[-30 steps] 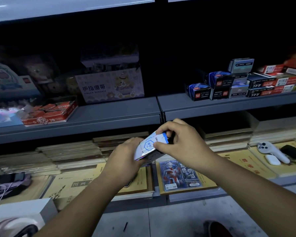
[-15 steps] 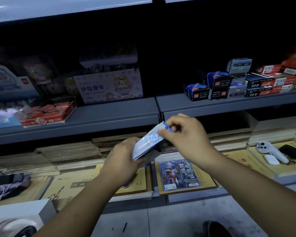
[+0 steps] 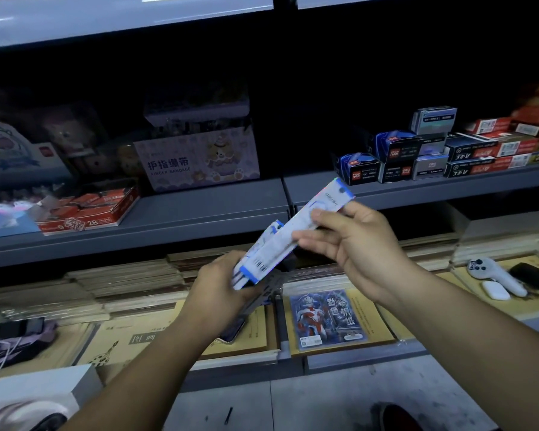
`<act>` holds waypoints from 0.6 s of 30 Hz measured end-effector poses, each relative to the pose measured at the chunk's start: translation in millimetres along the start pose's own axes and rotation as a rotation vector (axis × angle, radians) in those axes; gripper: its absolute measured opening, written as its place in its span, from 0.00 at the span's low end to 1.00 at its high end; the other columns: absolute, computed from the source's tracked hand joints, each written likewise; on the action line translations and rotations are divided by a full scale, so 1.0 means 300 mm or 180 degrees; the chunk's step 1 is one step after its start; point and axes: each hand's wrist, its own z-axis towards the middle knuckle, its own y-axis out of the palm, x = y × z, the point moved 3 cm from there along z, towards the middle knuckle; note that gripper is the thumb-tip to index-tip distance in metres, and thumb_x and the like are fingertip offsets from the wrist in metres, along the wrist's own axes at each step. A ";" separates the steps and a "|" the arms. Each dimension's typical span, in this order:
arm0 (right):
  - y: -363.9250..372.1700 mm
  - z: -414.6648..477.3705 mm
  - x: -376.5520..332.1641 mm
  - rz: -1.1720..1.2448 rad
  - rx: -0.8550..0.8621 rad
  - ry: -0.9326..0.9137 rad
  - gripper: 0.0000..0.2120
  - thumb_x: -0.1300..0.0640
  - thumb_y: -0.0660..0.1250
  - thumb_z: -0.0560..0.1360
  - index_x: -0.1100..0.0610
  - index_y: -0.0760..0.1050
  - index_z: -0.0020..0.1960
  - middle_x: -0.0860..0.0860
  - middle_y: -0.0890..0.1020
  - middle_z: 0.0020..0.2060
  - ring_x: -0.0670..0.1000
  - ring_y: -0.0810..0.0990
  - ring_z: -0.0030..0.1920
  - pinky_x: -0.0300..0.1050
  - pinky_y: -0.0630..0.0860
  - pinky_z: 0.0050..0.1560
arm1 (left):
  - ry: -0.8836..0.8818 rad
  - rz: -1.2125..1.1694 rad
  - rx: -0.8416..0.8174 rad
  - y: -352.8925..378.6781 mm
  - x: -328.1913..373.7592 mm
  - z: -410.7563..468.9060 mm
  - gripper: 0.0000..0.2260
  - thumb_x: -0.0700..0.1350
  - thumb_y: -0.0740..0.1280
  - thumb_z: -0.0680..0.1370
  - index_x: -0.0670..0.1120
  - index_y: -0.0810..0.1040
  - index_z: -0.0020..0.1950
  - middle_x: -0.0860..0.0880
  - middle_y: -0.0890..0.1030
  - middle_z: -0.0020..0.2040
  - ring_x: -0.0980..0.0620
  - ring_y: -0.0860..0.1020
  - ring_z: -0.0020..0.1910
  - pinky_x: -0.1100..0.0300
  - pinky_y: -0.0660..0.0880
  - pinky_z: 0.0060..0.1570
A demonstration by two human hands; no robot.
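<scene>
In the middle of the frame, the right hand (image 3: 364,247) pinches a long white and blue packet (image 3: 296,234), tilted up toward the upper right. The left hand (image 3: 218,290) grips a bunch of packets (image 3: 273,230) just behind it. The hands are near each other, not touching.

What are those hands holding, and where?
The right hand pinches a white-and-blue packet by its upper half; the left hand grips the bundle behind by its lower end.
</scene>
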 end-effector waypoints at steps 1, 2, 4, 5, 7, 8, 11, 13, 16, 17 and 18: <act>-0.014 0.006 -0.015 0.0065 0.0110 -0.0133 0.01 0.66 0.67 0.80 0.63 0.76 0.50 0.60 0.82 0.41 0.55 0.86 0.36 0.42 0.83 0.36 | -0.0153 -0.0121 -0.0011 -0.006 -0.004 -0.002 0.16 0.46 0.80 0.72 0.58 0.79 0.56 0.60 0.83 0.47 0.65 0.79 0.45 0.74 0.70 0.39; -0.029 0.011 -0.028 0.0100 0.0202 -0.0255 0.02 0.64 0.68 0.80 0.61 0.76 0.49 0.57 0.80 0.39 0.52 0.82 0.33 0.41 0.80 0.33 | -0.0295 -0.0292 -0.0040 -0.011 -0.008 -0.005 0.17 0.45 0.80 0.73 0.58 0.79 0.56 0.60 0.83 0.45 0.67 0.80 0.44 0.75 0.71 0.38; -0.054 0.018 -0.042 0.0090 0.0315 -0.0411 0.04 0.61 0.70 0.79 0.58 0.75 0.51 0.53 0.78 0.36 0.47 0.74 0.31 0.40 0.71 0.31 | -0.0484 -0.0742 -0.0107 -0.023 -0.013 -0.010 0.16 0.44 0.80 0.73 0.55 0.80 0.56 0.61 0.85 0.45 0.67 0.82 0.44 0.73 0.76 0.39; -0.063 0.022 -0.042 0.0067 0.0355 -0.0429 0.06 0.62 0.70 0.78 0.58 0.75 0.53 0.52 0.78 0.35 0.47 0.72 0.31 0.40 0.68 0.31 | -0.0550 -0.0946 -0.0131 -0.031 -0.015 -0.013 0.15 0.43 0.79 0.73 0.54 0.81 0.57 0.61 0.86 0.46 0.64 0.84 0.44 0.69 0.79 0.42; -0.070 0.031 -0.039 -0.0108 0.0400 -0.0434 0.09 0.66 0.67 0.78 0.59 0.75 0.58 0.53 0.78 0.38 0.47 0.72 0.31 0.41 0.68 0.31 | -0.0647 -0.1236 -0.0215 -0.046 -0.012 -0.019 0.15 0.43 0.79 0.73 0.52 0.82 0.57 0.56 0.88 0.49 0.56 0.86 0.46 0.55 0.83 0.49; -0.069 0.034 -0.038 -0.0325 0.0379 -0.0460 0.11 0.68 0.65 0.79 0.59 0.75 0.60 0.54 0.79 0.40 0.48 0.73 0.31 0.41 0.69 0.31 | -0.0653 -0.1315 -0.0272 -0.051 -0.008 -0.022 0.15 0.43 0.79 0.73 0.52 0.82 0.57 0.54 0.88 0.49 0.54 0.87 0.47 0.52 0.83 0.50; -0.067 0.041 -0.033 -0.1006 0.0193 -0.0557 0.15 0.68 0.62 0.80 0.56 0.75 0.64 0.56 0.78 0.41 0.51 0.77 0.35 0.44 0.75 0.36 | -0.0621 -0.1405 -0.0404 -0.058 0.006 -0.028 0.15 0.42 0.79 0.73 0.51 0.82 0.57 0.53 0.88 0.50 0.52 0.87 0.48 0.51 0.83 0.52; -0.069 0.041 -0.028 -0.1215 0.0112 -0.0551 0.16 0.67 0.62 0.81 0.55 0.74 0.66 0.57 0.80 0.41 0.52 0.80 0.36 0.47 0.78 0.41 | -0.0626 -0.1456 -0.0461 -0.058 0.011 -0.031 0.16 0.41 0.79 0.72 0.50 0.82 0.57 0.52 0.88 0.50 0.52 0.87 0.49 0.51 0.83 0.52; -0.076 0.042 -0.021 -0.1506 0.0132 -0.0640 0.15 0.66 0.64 0.82 0.55 0.76 0.66 0.58 0.83 0.42 0.53 0.82 0.37 0.50 0.82 0.45 | -0.0604 -0.1506 -0.0529 -0.061 0.011 -0.033 0.16 0.40 0.79 0.72 0.50 0.81 0.57 0.52 0.88 0.51 0.51 0.87 0.49 0.50 0.83 0.52; -0.078 0.043 -0.019 -0.1601 0.0151 -0.0674 0.14 0.66 0.65 0.81 0.54 0.77 0.64 0.59 0.84 0.43 0.53 0.81 0.37 0.51 0.82 0.46 | -0.0584 -0.1518 -0.0568 -0.063 0.011 -0.034 0.16 0.40 0.79 0.72 0.50 0.81 0.58 0.52 0.88 0.51 0.51 0.87 0.50 0.50 0.84 0.52; -0.078 0.041 -0.019 -0.1696 0.0137 -0.0701 0.13 0.65 0.65 0.81 0.53 0.78 0.63 0.59 0.84 0.44 0.53 0.81 0.38 0.51 0.81 0.46 | -0.0567 -0.1518 -0.0608 -0.065 0.010 -0.036 0.16 0.41 0.78 0.72 0.49 0.81 0.57 0.52 0.88 0.51 0.51 0.87 0.50 0.50 0.84 0.52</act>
